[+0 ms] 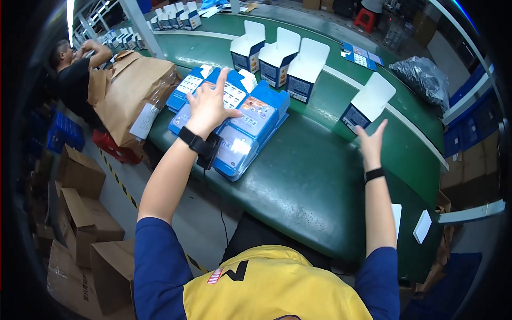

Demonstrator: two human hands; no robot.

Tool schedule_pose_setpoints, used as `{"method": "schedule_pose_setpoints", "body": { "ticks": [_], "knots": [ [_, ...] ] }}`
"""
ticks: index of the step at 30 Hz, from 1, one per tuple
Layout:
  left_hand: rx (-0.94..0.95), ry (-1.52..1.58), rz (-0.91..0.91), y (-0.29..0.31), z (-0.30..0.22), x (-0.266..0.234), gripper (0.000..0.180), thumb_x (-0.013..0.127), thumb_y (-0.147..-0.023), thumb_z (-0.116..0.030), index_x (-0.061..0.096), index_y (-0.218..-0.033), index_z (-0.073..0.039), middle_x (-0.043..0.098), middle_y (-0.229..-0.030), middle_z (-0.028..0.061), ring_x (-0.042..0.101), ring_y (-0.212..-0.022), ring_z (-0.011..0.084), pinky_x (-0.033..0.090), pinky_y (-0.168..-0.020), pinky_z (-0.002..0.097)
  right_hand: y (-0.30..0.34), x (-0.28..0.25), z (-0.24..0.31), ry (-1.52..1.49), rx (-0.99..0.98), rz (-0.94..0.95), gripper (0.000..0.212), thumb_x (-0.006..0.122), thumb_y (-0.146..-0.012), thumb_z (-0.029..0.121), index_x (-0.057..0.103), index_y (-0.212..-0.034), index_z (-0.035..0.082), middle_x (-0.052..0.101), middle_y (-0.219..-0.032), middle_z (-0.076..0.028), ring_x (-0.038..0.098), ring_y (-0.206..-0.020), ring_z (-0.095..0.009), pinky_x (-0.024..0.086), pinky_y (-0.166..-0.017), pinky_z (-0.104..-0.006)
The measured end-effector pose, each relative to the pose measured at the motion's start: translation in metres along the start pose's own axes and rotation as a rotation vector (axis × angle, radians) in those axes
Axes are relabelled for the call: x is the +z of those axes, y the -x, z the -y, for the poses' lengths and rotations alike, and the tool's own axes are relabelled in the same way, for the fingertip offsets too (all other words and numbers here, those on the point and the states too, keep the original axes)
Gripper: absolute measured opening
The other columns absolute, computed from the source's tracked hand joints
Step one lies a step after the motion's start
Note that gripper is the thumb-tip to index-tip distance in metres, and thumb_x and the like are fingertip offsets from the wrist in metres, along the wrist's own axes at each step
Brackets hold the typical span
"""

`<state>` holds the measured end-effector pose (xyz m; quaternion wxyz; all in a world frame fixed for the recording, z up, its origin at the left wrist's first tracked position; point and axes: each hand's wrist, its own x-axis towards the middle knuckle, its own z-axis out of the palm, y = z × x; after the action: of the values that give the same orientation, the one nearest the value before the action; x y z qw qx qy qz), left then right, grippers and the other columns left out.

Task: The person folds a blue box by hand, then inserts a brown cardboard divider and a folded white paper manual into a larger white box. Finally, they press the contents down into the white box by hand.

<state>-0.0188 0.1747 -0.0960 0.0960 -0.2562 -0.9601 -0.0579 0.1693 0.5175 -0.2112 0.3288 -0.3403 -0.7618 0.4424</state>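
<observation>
My left hand (208,106) lies over a stack of flattened blue printed cartons (258,114), its fingers spread and gripping nothing. Farther right, my right hand (372,143) is open beside a small dark blue box (353,118) whose white lid flap stands up. One fingertip is close to that box's lower edge; I cannot tell if it touches. Three similar boxes (276,72) stand in a row on the green belt beyond the stack, their white flaps raised.
Both the padded green table edge (304,197) and the conveyor belt (410,154) curve across. Flat cartons (362,56) and a grey plastic bag (424,80) lie at far right. A large brown paper-covered carton (130,96) stands left, near another person (80,69). Cardboard boxes (80,224) crowd the floor.
</observation>
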Motion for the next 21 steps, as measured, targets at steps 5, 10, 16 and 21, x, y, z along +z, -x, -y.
{"method": "schedule_pose_setpoints", "body": {
  "ticks": [5,10,16,21],
  "knots": [
    [-0.014,0.073,-0.013,0.001,0.009,0.008,0.116,0.086,-0.056,-0.036,0.014,-0.147,-0.024,0.055,-0.115,0.0213,0.053,-0.110,0.0359,0.035,-0.091,0.0598,0.101,0.015,0.050,-0.208,-0.031,0.373,0.098,0.069,-0.077,0.019,0.002,-0.148,0.010,0.011,-0.153,-0.018,0.020,-0.138,-0.035,0.032,-0.103,-0.0473],
    [0.002,0.140,0.004,-0.017,0.017,0.017,0.117,0.086,-0.056,-0.036,0.015,-0.146,-0.019,0.058,-0.114,0.0195,0.055,-0.109,0.0336,0.042,-0.088,0.0527,0.138,0.016,0.066,-0.188,0.022,0.593,0.093,0.068,-0.078,0.020,0.007,-0.148,0.013,0.019,-0.150,-0.019,0.029,-0.135,-0.035,0.038,-0.099,-0.0452],
    [-0.111,-0.038,0.161,-0.019,-0.011,-0.005,0.113,0.085,-0.057,-0.036,0.017,-0.146,-0.022,0.060,-0.114,0.0169,0.056,-0.110,0.0317,0.039,-0.088,0.0559,0.169,-0.002,0.075,-0.152,-0.076,0.579,0.085,0.068,-0.079,0.018,0.017,-0.147,0.012,0.031,-0.146,-0.018,0.039,-0.130,-0.032,0.040,-0.098,-0.0434],
    [-0.037,0.105,-0.137,-0.008,-0.014,-0.015,0.091,0.083,-0.060,-0.021,0.033,-0.136,-0.013,0.057,-0.116,0.0184,0.055,-0.109,0.0318,0.043,-0.089,0.0452,0.182,-0.021,0.070,-0.190,-0.036,0.568,0.081,0.066,-0.081,0.016,0.019,-0.146,0.010,0.036,-0.142,-0.019,0.042,-0.127,-0.031,0.041,-0.097,-0.0422]
  ]
}}
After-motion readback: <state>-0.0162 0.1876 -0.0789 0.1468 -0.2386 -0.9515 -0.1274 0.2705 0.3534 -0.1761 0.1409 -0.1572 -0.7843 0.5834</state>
